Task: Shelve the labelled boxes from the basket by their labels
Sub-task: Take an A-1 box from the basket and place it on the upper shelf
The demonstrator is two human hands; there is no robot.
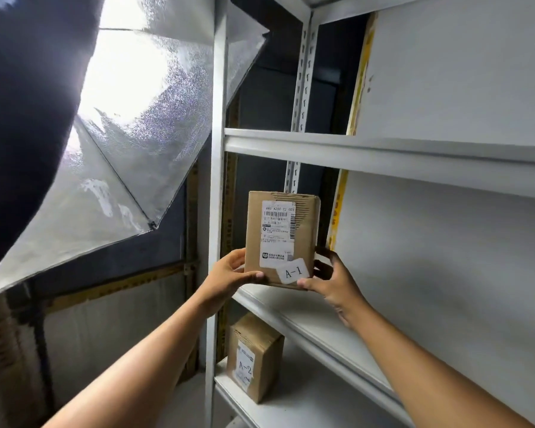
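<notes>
— Where is the A-1 box (pixel 281 239)?

— Upright at the shelf's (pixel 291 307) front left corner. Our left hand (pixel 229 274) grips it at eight o'clock, our right hand (pixel 331 278) at four.

— How do we finish well?

— Probably slide it back squarely, label outward, like the A-2 box (pixel 254 356) at six o'clock.

The middle shelf board (pixel 306 316) lies bare to the right of the A-1 box (pixel 281 239), which stands upright at its left end. Both hands flank that box: left hand (pixel 229 278), right hand (pixel 334 281). The shelf above (pixel 383 152) caps the bay overhead. The left upright (pixel 218 180) bounds entry from the side. Below, the A-2 box (pixel 254 356) occupies the left end of the lower shelf (pixel 306 406); the board to its right lies open.
</notes>
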